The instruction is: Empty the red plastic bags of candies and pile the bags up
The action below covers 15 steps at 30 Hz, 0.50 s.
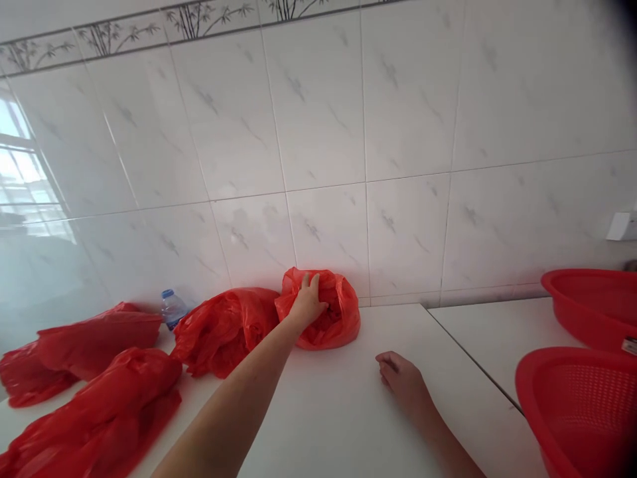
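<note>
In the head view, a red plastic bag with a rolled-down rim stands open against the tiled wall. My left hand is over its mouth, touching the bag, fingers and thumb spread apart. What lies deep inside the bag is hidden. To the right, just above the white tabletop, my right hand is loosely closed, with nothing visible in it. Left of the open bag sits a second crumpled red plastic bag, close beside it.
More red plastic bags lie at the left, with a folded red bag behind. A blue-capped clear bottle stands by the wall. At right are a red perforated basket and a red basin. A seam divides the tabletop.
</note>
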Motion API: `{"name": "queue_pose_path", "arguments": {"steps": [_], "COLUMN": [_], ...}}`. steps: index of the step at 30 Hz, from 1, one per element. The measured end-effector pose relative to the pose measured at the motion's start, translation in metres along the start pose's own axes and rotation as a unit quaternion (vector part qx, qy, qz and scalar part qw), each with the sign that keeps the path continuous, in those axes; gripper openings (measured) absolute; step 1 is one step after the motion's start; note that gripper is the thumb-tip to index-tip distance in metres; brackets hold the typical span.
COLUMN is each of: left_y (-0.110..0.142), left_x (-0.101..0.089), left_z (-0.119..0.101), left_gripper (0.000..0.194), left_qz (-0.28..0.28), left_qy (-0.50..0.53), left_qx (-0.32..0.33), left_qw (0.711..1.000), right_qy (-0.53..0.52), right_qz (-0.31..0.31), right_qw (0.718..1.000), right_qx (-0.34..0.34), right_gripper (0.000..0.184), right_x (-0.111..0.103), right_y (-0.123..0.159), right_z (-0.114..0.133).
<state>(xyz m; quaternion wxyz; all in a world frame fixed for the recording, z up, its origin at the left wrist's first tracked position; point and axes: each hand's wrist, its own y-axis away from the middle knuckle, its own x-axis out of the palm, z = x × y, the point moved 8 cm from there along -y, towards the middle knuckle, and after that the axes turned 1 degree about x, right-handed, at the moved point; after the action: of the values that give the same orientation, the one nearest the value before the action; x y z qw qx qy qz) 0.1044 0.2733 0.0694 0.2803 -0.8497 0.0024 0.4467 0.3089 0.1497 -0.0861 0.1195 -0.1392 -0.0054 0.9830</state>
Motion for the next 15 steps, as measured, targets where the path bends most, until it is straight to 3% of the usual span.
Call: {"name": "queue_pose_path", "arguments": {"steps": [4,8,12,15], "left_y": [-0.011,-0.012,-0.009,-0.008], "left_x": [0.013,0.028,0.038,0.038], "left_z": [0.005,0.014,0.022,0.025], "left_gripper": [0.045,0.038,0.031,0.029], "left_qz": [-0.024,-0.003,0.046,0.065], "left_qy": [0.028,0.051,0.068,0.086], "left_qx": [-0.034,-0.061,-0.056,-0.054], "left_qw": [0.999,0.997,0.995,0.993], "right_qy": [-0.01,0.049,0.166,0.265], "right_qz": [0.002,-0.014,-0.036,-0.035], "right_qw": [1.0,0.998,0.973,0.926], "right_qx": [-0.004,-0.025,-0.158,-0.267], "right_gripper": [0.024,0.038,0.072,0.079], "right_x": [0.0,0.0,0.016,0.045], "right_y": [-0.002,0.001,0.013,0.018], "right_z": [0.001,0.007,0.037,0.058]}}
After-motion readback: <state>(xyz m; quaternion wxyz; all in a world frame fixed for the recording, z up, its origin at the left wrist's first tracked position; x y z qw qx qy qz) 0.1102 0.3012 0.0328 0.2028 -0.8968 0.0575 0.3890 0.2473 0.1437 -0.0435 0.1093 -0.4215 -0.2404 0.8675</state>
